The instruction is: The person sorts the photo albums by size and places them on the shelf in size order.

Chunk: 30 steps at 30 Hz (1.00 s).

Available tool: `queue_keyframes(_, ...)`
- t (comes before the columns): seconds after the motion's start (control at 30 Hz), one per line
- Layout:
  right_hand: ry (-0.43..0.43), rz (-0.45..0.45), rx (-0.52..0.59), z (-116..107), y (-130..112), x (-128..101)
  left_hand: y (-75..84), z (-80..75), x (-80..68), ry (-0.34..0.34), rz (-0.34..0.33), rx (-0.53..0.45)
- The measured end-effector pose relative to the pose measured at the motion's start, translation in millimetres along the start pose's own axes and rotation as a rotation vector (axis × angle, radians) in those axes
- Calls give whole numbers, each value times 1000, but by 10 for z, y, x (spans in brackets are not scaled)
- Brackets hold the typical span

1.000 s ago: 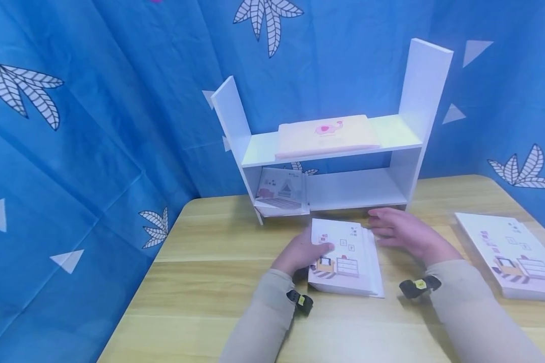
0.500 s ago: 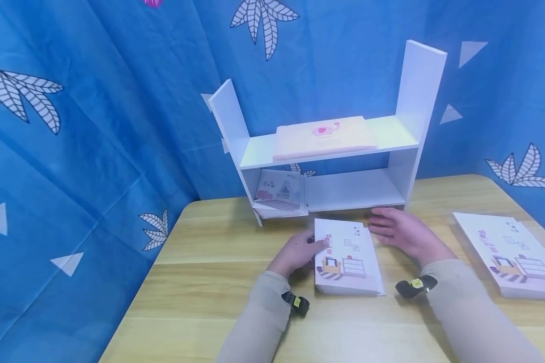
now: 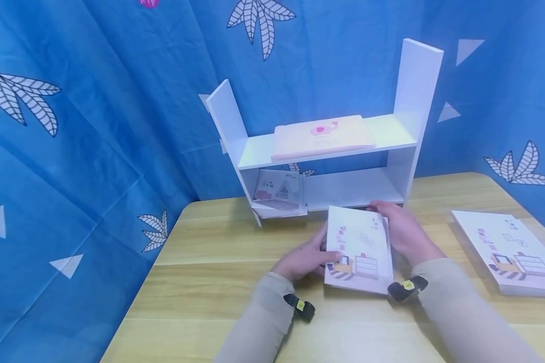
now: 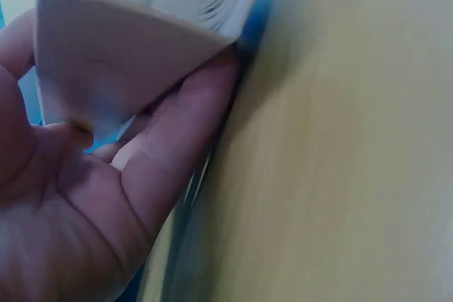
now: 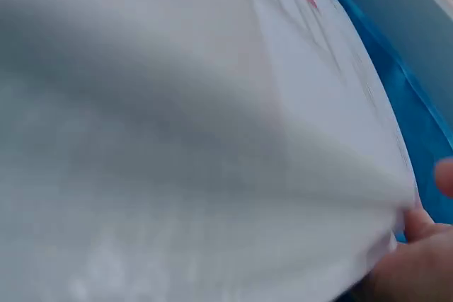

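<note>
Both hands hold a white book [image 3: 360,248] with a furniture drawing on its cover, tilted up off the wooden table [image 3: 209,282]. My left hand [image 3: 305,258] grips its left edge, thumb on the cover. In the left wrist view the fingers [image 4: 177,139] curl under the book [image 4: 134,40]. My right hand [image 3: 403,233] grips the far right edge. The cover [image 5: 177,139] fills the right wrist view, with fingertips [image 5: 417,263] at its corner.
A white two-tier shelf [image 3: 390,133] stands behind the hands. A pink book [image 3: 322,136] lies on its upper board and another book [image 3: 279,194] leans in the lower left. A stack of matching books [image 3: 508,257] lies at the table's right.
The book lay flat on the table with the right hand beside it. Now both hands grip it and it has risen and shifted slightly right and toward the shelf.
</note>
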State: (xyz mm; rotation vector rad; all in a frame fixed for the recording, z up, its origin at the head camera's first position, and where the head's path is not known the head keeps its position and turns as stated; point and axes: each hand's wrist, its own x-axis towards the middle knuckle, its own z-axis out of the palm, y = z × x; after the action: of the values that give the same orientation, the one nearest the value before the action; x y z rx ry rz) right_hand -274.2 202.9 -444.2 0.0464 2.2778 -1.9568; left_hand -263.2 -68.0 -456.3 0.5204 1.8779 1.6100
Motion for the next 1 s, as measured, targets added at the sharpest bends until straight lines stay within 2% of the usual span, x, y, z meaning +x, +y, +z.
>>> queue_keyframes(0.03,4,10,-45,23,-6,6,4,25,7,-2,1,-15)
queue_keyframes(0.13,8,66,67,72,-16,24,19,63,27,26,19,-11)
queue_keyframes(0.33,16,3,118,101,-18,17,85,37,-7,117,51,73)
queue_keyframes(0.43,8,-9,115,109,-57,5,144,2,-42,160,47,73)
queue_keyframes(0.5,-14,-11,157,129,-98,-9,178,-25,-61,195,43,71)
queue_keyframes(0.7,-97,-31,274,174,-230,-52,283,-134,-106,306,31,-3)
queue_keyframes(0.83,-132,-45,326,177,-288,-92,351,-224,-76,370,59,-74)
queue_keyframes(1.0,-163,-60,249,224,-321,-102,422,-337,-3,462,109,-126)
